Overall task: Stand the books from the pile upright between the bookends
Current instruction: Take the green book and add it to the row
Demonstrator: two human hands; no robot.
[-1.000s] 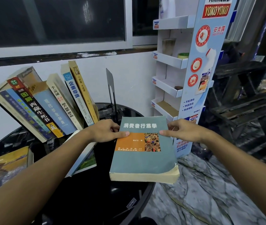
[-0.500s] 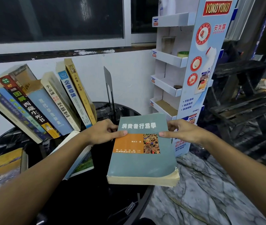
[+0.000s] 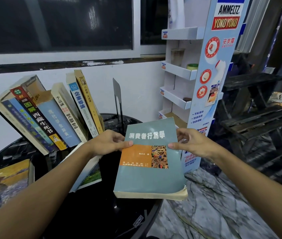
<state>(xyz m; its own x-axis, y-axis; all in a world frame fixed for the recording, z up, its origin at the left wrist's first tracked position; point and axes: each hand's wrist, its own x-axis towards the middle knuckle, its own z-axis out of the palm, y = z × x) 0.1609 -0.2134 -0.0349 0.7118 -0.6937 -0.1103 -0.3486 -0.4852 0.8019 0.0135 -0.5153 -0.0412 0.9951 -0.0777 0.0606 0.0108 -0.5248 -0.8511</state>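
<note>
Holding the teal book (image 3: 147,176) with both hands, cover facing up, over the near right rim of the round black table (image 3: 102,213). Left hand (image 3: 107,142) is gripping the book's left edge, thumb lying on the cover, fingers curling under. Right hand (image 3: 190,144) is doing the same on the right edge, thumb on top. Book is looking clear of the table, not resting on it.

Progress: a row of standing books (image 3: 57,118) is already sitting at the far left of the table, about seven spines, all leaning hard to the left rather than standing straight. Black bookend (image 3: 117,94) is standing upright just right of the row, with an open gap between it and the last yellow spine. Left bookend is not showing clearly; cannot confirm it.

Left to do: teal book is probably heading for that gap and needs turning onto its bottom edge first. Two more books are lying flat: a white-edged book (image 3: 88,175) under the left forearm and a yellow painted-cover book (image 3: 4,178) at the near left. Roughly two thirds through, I am guessing. Row is probably needing a push upright too.
</note>
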